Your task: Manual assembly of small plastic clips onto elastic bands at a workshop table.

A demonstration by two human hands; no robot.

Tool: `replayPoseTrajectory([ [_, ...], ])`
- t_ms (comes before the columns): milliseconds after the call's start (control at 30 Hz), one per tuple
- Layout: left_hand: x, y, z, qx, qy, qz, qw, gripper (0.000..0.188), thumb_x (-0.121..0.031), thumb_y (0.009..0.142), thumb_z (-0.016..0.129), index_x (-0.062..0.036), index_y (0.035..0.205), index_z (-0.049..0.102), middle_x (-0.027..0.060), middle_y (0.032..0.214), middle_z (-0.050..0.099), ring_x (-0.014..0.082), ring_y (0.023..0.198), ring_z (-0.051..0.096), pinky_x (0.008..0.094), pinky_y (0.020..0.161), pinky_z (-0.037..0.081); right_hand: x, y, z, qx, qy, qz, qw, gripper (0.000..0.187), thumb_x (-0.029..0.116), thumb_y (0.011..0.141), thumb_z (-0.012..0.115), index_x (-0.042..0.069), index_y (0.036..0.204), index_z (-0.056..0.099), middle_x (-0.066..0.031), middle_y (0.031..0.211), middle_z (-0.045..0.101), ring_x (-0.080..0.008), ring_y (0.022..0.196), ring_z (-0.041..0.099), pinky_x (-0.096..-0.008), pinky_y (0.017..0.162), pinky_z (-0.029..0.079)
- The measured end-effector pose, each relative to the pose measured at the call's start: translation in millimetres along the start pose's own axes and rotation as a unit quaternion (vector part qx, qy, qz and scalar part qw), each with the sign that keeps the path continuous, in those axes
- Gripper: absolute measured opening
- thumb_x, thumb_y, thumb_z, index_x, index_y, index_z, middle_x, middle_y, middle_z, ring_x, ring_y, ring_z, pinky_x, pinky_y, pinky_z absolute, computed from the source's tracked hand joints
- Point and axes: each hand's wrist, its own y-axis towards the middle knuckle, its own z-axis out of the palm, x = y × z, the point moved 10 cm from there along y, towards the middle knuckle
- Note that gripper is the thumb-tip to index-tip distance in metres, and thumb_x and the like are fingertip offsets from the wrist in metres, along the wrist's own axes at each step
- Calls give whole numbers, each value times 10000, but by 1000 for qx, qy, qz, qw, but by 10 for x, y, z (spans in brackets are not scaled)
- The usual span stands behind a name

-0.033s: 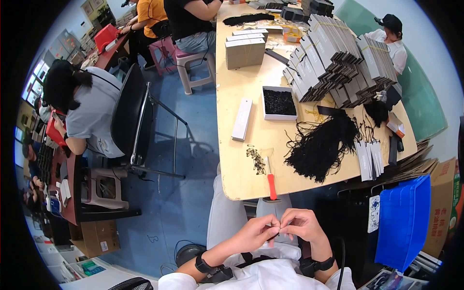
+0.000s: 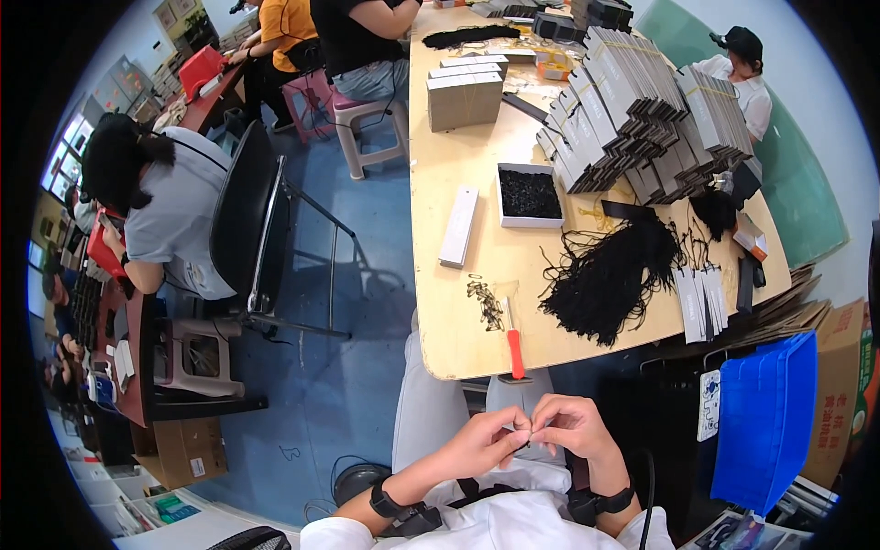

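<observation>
Over my lap, just below the table's front edge, my left hand (image 2: pixel 490 438) and my right hand (image 2: pixel 570 428) meet at the fingertips. Both are closed in a pinch on a tiny dark piece, mostly hidden by the fingers. Nearest to them, a red-handled screwdriver (image 2: pixel 515 353) lies on the table with its tip pointing away. Beside it is a loose heap of small dark metal bits (image 2: pixel 486 304). To the right spreads a tangle of black cords (image 2: pixel 610 284). Farther back are a white box (image 2: pixel 502 220) filled with small black pieces and a long white card stack (image 2: pixel 458 226).
Tall banded stacks of grey cards (image 2: pixel 623 92) lean at the table's back right. White tags with black strings (image 2: pixel 701 302) lie at the right edge. A blue bin (image 2: pixel 765 422) stands right of my lap. A black chair (image 2: pixel 247 202) and seated co-workers are at left.
My fingers shift very slightly around the tiny dark piece. Everything else stays in place.
</observation>
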Motion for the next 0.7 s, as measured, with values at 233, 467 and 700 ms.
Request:
replayPoseTrajectory([
  [233,128,-27,27,22,-118,-43,992,128,-161,955,573,-35,940,555,-49,854,514,3,710,414,183,579,339,-16,-32,57,10,34,-22,999,42,-39,849,632,-45,885,611,-83,894,552,-104,658,559,-204,485,466],
  [467,47,-1,-94,-25,-101,-64,993,135,-152,925,620,-22,915,652,-47,774,582,-5,664,426,175,571,342,-25,-24,27,-9,17,-60,998,27,-16,886,592,-27,904,575,-76,924,520,-93,684,525,-211,529,446],
  [700,120,6,-215,-69,-91,-67,991,207,-207,941,596,-12,928,666,-26,774,625,-6,627,431,173,533,323,-22,-14,-75,-54,21,-68,996,54,0,884,594,-9,915,550,-63,915,503,-77,666,481,-193,514,399],
])
